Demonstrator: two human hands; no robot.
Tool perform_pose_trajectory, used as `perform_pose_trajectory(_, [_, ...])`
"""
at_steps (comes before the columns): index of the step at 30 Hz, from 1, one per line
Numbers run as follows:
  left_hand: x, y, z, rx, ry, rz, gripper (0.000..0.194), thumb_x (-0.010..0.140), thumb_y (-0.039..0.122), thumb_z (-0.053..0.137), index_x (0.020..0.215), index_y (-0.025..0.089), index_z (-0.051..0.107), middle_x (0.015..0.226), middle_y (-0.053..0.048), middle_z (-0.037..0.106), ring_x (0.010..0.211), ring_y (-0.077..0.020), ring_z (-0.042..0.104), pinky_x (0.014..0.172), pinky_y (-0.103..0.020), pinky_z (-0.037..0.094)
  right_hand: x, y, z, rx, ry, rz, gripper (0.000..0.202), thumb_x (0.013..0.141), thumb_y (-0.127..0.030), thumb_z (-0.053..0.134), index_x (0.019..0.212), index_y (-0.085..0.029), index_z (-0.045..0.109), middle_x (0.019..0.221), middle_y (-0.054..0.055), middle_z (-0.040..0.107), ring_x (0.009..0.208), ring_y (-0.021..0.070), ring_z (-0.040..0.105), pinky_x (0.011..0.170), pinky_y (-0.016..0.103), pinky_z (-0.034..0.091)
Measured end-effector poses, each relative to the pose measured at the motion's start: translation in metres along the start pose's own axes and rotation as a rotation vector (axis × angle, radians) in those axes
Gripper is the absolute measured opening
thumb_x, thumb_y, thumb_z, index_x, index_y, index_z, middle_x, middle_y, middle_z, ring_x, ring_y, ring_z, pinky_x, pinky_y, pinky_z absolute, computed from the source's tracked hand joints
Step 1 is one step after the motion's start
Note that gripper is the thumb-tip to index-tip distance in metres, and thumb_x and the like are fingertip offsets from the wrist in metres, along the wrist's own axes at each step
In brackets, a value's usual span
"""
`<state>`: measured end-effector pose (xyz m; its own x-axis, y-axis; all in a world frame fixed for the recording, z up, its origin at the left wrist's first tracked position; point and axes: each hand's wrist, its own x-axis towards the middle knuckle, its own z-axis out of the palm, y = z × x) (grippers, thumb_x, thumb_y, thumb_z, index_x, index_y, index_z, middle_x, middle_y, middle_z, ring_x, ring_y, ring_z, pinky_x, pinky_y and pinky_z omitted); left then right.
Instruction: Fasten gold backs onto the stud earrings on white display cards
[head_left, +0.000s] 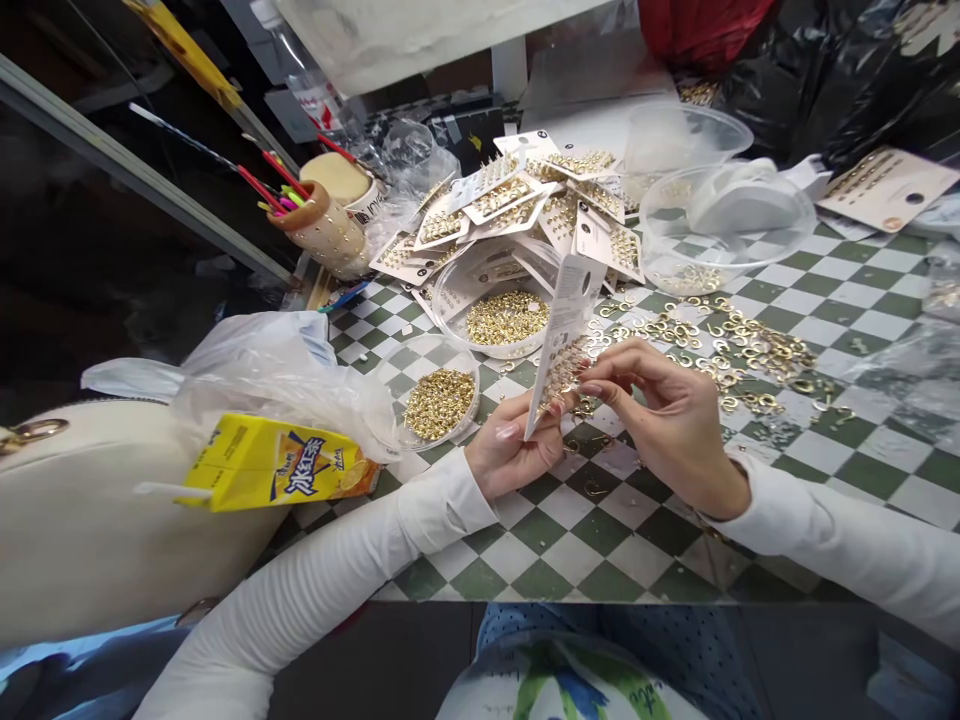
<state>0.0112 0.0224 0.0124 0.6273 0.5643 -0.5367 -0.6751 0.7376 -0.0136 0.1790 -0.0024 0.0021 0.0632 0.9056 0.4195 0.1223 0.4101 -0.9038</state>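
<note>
My left hand [517, 445] grips the lower edge of an earring card [564, 325], which stands upright and nearly edge-on to me. Gold earrings line the card's right face. My right hand [660, 420] is pinched at those earrings, thumb and fingertips together; whatever lies between them is too small to make out. Just left of the card, a round lid [384, 372] holds small gold earring backs [440, 403]. Behind it, a clear tub [442, 300] contains more small gold pieces [506, 318]. Loose gold hoop-like pieces [750, 345] lie scattered beyond my right hand.
Filled earring cards [517, 195] are heaped at the back. Clear plastic tubs [787, 225] stand at back right, near another card [889, 190]. On the left are a yellow drink carton [255, 462], a plastic bag [262, 375], a cream bag [112, 520] and a pen cup [322, 235].
</note>
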Motion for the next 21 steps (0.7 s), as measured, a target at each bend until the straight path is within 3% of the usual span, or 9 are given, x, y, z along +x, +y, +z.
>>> perform_pose_trajectory(9, [-0.0013,-0.0011,0.0024,0.04,-0.001,0.03,0.036,0.105,0.0,0.026,0.102,0.008,0.061,0.066,0.003,0.055,0.027,0.0058,0.037,0.033,0.002,0.028,-0.0001,-0.0001,0.0003,-0.012,0.011,-0.041,0.01,0.089,-0.014,0.076,0.088,-0.023,0.074,0.09,0.004,0.072,0.089,0.019,0.067,0.074,0.036,0.055])
perform_pose_trajectory(16, [-0.0016,-0.0021,0.0029,0.111,0.004,0.019,0.039,0.106,0.001,0.026,0.097,0.007,0.063,0.064,0.004,0.053,0.026,0.0061,0.034,0.033,0.001,0.028,0.0006,-0.0001,-0.0007,-0.041,-0.007,-0.068,0.008,0.09,-0.016,0.075,0.088,-0.023,0.073,0.089,0.004,0.071,0.088,0.0195,0.067,0.073,0.037,0.054])
perform_pose_trajectory(21, [-0.002,-0.0003,-0.0017,0.178,-0.059,0.015,0.039,0.105,0.0,0.028,0.102,0.005,0.067,0.062,0.003,0.053,0.029,0.0056,0.037,0.035,0.002,0.029,0.0004,0.0008,-0.0019,-0.034,-0.021,-0.119,0.01,0.09,-0.014,0.075,0.09,-0.023,0.073,0.09,0.004,0.07,0.088,0.0187,0.066,0.072,0.036,0.054])
